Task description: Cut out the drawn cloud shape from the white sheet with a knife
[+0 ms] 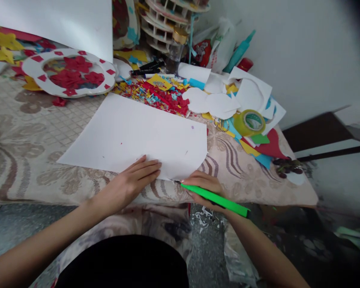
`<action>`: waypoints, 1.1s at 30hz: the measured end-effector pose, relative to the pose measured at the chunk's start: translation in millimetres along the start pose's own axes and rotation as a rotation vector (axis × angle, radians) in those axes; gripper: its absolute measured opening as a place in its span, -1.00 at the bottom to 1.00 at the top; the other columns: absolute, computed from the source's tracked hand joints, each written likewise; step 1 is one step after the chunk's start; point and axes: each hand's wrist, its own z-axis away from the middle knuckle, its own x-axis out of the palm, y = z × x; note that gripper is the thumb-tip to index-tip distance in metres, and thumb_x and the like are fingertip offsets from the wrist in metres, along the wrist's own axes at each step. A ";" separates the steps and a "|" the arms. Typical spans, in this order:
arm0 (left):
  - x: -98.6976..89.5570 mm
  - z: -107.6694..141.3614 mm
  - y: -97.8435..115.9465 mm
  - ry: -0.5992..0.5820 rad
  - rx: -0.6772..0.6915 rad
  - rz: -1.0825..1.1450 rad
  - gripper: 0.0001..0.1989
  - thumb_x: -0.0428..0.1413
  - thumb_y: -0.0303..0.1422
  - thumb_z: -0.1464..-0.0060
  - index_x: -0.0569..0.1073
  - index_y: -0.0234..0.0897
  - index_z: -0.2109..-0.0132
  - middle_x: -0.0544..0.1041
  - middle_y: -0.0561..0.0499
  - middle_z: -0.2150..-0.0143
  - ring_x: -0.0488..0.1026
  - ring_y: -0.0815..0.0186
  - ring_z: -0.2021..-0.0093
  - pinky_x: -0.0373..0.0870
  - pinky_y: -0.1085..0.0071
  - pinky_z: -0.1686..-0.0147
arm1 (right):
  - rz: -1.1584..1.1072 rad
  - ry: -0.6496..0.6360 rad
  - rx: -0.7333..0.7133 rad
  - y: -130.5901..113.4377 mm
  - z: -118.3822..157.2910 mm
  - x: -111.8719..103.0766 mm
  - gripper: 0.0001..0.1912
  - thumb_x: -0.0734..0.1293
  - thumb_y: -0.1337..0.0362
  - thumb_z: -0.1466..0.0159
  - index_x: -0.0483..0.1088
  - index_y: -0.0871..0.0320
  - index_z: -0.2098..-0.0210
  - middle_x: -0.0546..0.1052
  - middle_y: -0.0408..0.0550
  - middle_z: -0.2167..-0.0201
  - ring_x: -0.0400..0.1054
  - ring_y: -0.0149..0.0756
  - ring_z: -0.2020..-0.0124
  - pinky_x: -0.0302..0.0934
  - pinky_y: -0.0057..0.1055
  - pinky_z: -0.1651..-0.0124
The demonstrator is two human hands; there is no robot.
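Note:
A large white sheet (150,132) lies on the patterned tablecloth, its near edge close to the table's front edge. My left hand (135,178) rests flat on the sheet's near edge, fingers stretched out and holding nothing. Closed around a bright green cutter (216,199) is my right hand (205,186), at the near right corner of the sheet. The cutter's dark tip touches or nearly touches the sheet's near edge, just right of my left fingers. Around that corner the sheet's outline is curved.
Behind the sheet lie colourful paper scraps (165,96), a scalloped white frame (108,82) with red pieces, and a small gold-capped bottle (175,48). To the right are white cutouts (210,103), scissors (221,125) and a tape roll (249,122). White scraps litter the floor (207,252).

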 end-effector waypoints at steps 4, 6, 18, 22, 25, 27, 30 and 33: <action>-0.8 0.2 0.2 -0.010 -0.003 0.006 -0.60 -0.13 -0.57 -0.34 0.34 -0.42 -0.25 0.35 -0.23 -0.30 0.19 0.18 -0.37 0.11 -0.01 -0.38 | -0.020 -0.016 -0.009 0.3 -1.8 -2.6 -0.63 0.28 0.45 -0.28 0.43 0.11 -0.05 0.52 -0.06 0.27 0.45 -0.36 0.28 0.35 -0.44 0.30; -1.1 0.0 0.0 -0.009 -0.006 0.012 -0.60 -0.13 -0.56 -0.34 0.34 -0.41 -0.25 0.35 -0.23 -0.30 0.19 0.19 -0.37 0.11 -0.02 -0.38 | 0.002 -0.025 -0.018 1.2 -2.5 -2.8 -0.63 0.27 0.46 -0.28 0.43 0.11 -0.05 0.51 -0.05 0.27 0.45 -0.36 0.28 0.35 -0.44 0.30; -2.3 0.1 -0.4 -0.007 -0.017 0.043 -0.56 -0.14 -0.55 -0.35 0.30 -0.31 -0.30 0.35 -0.17 -0.31 0.19 0.21 -0.38 0.10 0.00 -0.39 | -0.001 -0.030 0.065 0.9 11.0 -25.2 -0.58 0.30 0.46 -0.24 0.47 -0.02 -0.04 0.58 -0.08 0.19 0.50 -0.30 0.21 0.39 -0.37 0.21; -3.5 -0.7 1.1 -0.024 -0.002 0.016 -0.57 -0.15 -0.57 -0.34 0.30 -0.37 -0.28 0.34 -0.21 -0.31 0.18 0.19 -0.38 0.11 -0.01 -0.38 | 0.032 0.203 0.119 3.4 16.0 -30.9 -0.64 0.34 0.42 -0.25 0.48 -0.04 0.00 0.60 -0.11 0.20 0.49 -0.24 0.17 0.38 -0.28 0.12; -3.0 -4.3 3.9 -0.041 -0.016 -0.045 -0.60 -0.09 -0.56 -0.34 0.29 -0.42 -0.27 0.33 -0.25 -0.31 0.15 0.16 -0.39 0.12 -0.03 -0.37 | 0.104 0.370 0.170 13.2 14.1 -32.0 -0.71 0.35 0.36 -0.28 0.49 -0.04 0.02 0.59 -0.11 0.20 0.48 -0.24 0.17 0.38 -0.27 0.12; -1.3 -8.1 4.6 -0.013 -0.046 -0.109 -0.61 -0.02 -0.50 -0.33 0.30 -0.42 -0.26 0.33 -0.26 -0.31 0.16 0.12 -0.39 0.08 -0.07 -0.37 | 0.146 0.422 0.227 21.0 10.9 -32.5 -0.74 0.35 0.30 -0.30 0.49 -0.03 0.03 0.59 -0.10 0.19 0.49 -0.22 0.13 0.38 -0.25 0.07; 1.6 -14.0 1.6 0.023 -0.103 -0.190 -0.57 0.04 -0.36 -0.33 0.28 -0.40 -0.28 0.30 -0.28 -0.33 0.18 0.02 -0.37 0.04 -0.19 -0.34 | 0.160 0.422 0.313 29.5 5.4 -33.4 -0.74 0.36 0.21 -0.31 0.49 -0.01 0.00 0.59 -0.07 0.12 0.47 -0.16 0.02 0.35 -0.15 -0.09; 2.5 -17.6 -3.7 -0.021 -0.128 -0.226 -0.49 0.05 -0.24 -0.32 0.26 -0.42 -0.30 0.28 -0.32 -0.34 0.21 -0.05 -0.35 0.10 -0.23 -0.30 | 0.122 0.378 0.408 31.0 2.0 -32.8 -0.71 0.37 0.19 -0.30 0.48 0.00 -0.02 0.57 -0.06 0.04 0.43 -0.14 -0.07 0.32 -0.14 -0.17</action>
